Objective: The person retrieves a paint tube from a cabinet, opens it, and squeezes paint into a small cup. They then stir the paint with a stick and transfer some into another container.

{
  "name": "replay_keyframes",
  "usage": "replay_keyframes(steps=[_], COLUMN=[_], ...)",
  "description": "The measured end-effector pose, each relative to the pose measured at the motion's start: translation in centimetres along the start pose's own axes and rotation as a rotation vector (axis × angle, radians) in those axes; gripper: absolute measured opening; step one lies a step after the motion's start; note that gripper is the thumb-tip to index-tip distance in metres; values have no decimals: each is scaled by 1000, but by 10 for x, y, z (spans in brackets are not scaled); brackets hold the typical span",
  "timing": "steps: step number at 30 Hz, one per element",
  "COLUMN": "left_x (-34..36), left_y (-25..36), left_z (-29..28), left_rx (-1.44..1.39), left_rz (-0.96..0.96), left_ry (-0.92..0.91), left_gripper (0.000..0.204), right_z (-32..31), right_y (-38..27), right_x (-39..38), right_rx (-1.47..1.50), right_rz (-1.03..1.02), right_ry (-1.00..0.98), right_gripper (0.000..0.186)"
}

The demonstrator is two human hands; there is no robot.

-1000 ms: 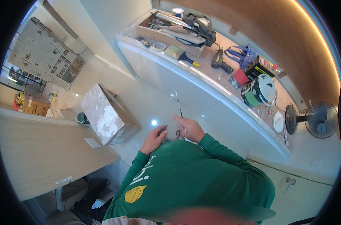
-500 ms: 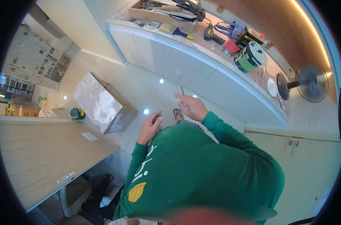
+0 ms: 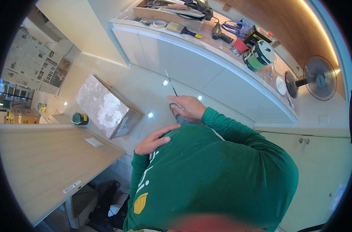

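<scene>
My right hand [image 3: 189, 107] is closed round a thin rod-like tool [image 3: 171, 84], dark near the hand and paler toward its far tip. The tool points up and to the left over the floor; its exact kind is too fine to make out. My left hand [image 3: 152, 141] lies against the front of my green shirt [image 3: 218, 170], fingers extended and thumb apart, holding nothing. Below my right hand, part of my foot in a sandal [image 3: 173, 108] shows.
A cardboard box [image 3: 104, 104] with a white-smeared top stands on the floor, beside a dark paint bucket [image 3: 80, 118]. Along the counter lie a wide paintbrush [image 3: 183, 30], a tape roll [image 3: 159, 24], a drill-shaped tool [image 3: 221, 34], a green-and-black bucket [image 3: 258, 56] and a fan [image 3: 319, 77].
My right hand has shifted left with the thin tool, which now tilts further left. My left hand has moved down and in, onto my shirt front.
</scene>
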State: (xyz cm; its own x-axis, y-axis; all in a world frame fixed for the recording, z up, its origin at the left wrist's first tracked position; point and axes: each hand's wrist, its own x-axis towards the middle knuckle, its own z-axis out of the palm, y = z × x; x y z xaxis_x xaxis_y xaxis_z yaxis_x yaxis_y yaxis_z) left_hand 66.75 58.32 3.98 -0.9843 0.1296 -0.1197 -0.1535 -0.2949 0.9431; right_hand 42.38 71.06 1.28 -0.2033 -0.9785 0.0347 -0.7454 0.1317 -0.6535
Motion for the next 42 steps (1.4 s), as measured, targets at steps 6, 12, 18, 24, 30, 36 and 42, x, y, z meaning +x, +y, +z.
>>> replay_keyframes(steps=[6, 12, 18, 24, 30, 36, 42], left_x=[29, 100, 165, 196, 197, 175, 146], left_y=[2, -2, 18, 36, 47, 62, 71], left_z=[-42, -112, -172, -196, -246, -328, -389], left_rx=[-82, -155, -241, -338, -336, -217, -156], left_rz=[-48, -37, 136, 159, 188, 199, 134], left_ry=[136, 641, 802, 827, 909, 1062, 1080], left_gripper=[57, 51, 53, 50, 39, 41, 42], right_z=[8, -27, -63, -62, -40, -12, -32], right_y=[35, 48, 73, 77, 114, 255, 334], right_x=[42, 131, 215, 270, 295, 275, 196], right_rx=[82, 285, 433, 516, 586, -114, -545], right_rz=[1, -36, -202, -384, -185, 278, 636], right_ry=[-11, -57, -123, -119, -218, 17, 13], right_gripper=[47, 55, 58, 60, 63, 68, 71])
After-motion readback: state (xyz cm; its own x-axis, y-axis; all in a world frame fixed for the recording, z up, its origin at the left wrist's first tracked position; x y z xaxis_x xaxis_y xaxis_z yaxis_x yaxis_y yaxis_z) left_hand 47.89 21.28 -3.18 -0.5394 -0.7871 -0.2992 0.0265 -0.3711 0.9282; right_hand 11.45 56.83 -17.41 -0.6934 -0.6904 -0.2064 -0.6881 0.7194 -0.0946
